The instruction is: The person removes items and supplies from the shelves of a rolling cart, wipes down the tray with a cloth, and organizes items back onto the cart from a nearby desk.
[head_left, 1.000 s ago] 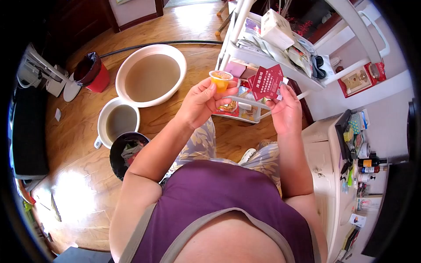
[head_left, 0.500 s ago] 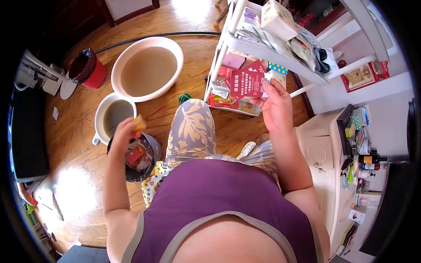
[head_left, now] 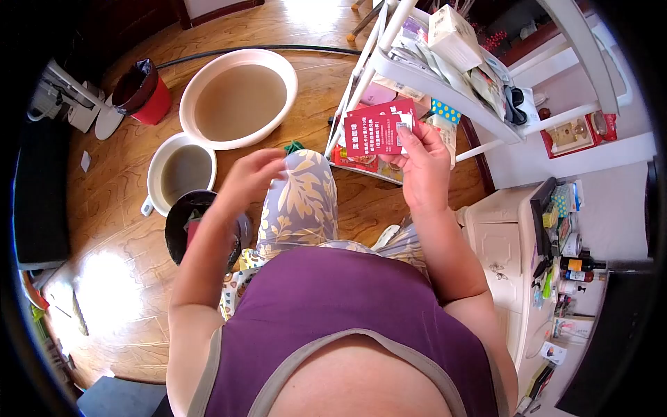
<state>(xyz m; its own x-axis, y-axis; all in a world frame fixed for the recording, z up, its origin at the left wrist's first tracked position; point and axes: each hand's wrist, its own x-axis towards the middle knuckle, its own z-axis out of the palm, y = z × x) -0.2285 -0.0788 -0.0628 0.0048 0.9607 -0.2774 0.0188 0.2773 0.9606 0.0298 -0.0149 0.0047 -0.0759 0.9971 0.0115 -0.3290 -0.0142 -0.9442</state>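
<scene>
My right hand [head_left: 422,167] pinches red cards [head_left: 375,132] with white printing and a small square code, in front of the white shelf cart. The cards overlap each other and are slightly fanned. My left hand [head_left: 249,179] hangs in the air left of the patterned trouser knee, slightly blurred, its fingers apart and nothing seen in them. Below it stands a bin with a dark liner [head_left: 178,229], partly hidden by my left forearm; something red lies inside.
A large basin [head_left: 187,111] and a smaller handled one [head_left: 154,170] hold cloudy water. A red bin [head_left: 154,104] stands at the upper left. The loaded white cart [head_left: 445,90] is ahead on the right, beside a cream cabinet [head_left: 493,257].
My left hand has moved up and right from over the lined bin, and the yellowish item is gone from it. The cards in my right hand have shifted left and turned.
</scene>
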